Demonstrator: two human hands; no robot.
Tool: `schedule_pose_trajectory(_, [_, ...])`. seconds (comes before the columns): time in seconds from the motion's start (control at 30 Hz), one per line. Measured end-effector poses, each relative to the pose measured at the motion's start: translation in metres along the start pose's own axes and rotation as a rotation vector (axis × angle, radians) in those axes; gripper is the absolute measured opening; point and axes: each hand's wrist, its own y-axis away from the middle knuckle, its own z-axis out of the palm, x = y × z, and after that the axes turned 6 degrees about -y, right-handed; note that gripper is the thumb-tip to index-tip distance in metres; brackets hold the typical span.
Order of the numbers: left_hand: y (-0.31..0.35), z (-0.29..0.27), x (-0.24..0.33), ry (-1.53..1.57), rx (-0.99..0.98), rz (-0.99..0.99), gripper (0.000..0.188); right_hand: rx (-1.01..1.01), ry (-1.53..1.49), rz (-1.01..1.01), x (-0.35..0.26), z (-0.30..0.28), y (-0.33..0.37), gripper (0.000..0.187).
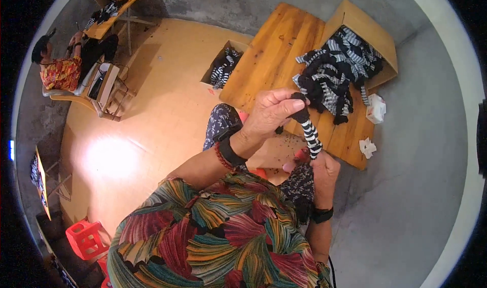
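A narrow black-and-white striped knit piece, like a sock (312,137), is stretched between my two hands above my lap. At its upper, solid black end, my left hand (274,114) is closed in a pinch, thumb on top. My right hand (325,169) grips the lower striped end, and its fingers are partly hidden behind the thumb side. Just beyond my hands, a heap of similar black and striped knit pieces (337,70) spills onto the wooden table (269,49).
A tipped cardboard box (383,54) holds the heap. White tissue pack (376,109) and crumpled tissue (367,147) lie at the table's right edge. A cardboard box (206,77) with knit pieces stands left of the table. Another person (63,72) sits far left; red stools (86,239) stand lower left.
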Motion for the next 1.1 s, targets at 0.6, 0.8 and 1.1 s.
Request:
schedule_pose_trajectory(0.6, [0.005,0.021,-0.005,-0.061,-0.114,-0.104,0.024,-0.402,-1.013,0.585,0.017,0.036,0.005,0.032])
schedule_pose_trajectory(0.8, [-0.002,0.007,-0.007,0.088,0.096,-0.023,0.028,-0.136,-0.326,0.346,0.025,0.014,-0.004,0.031])
schedule_pose_trajectory(1.1, [-0.011,0.002,0.000,-0.138,0.015,-0.130,0.026,0.090,0.309,-0.153,-0.012,0.004,-0.012,0.025])
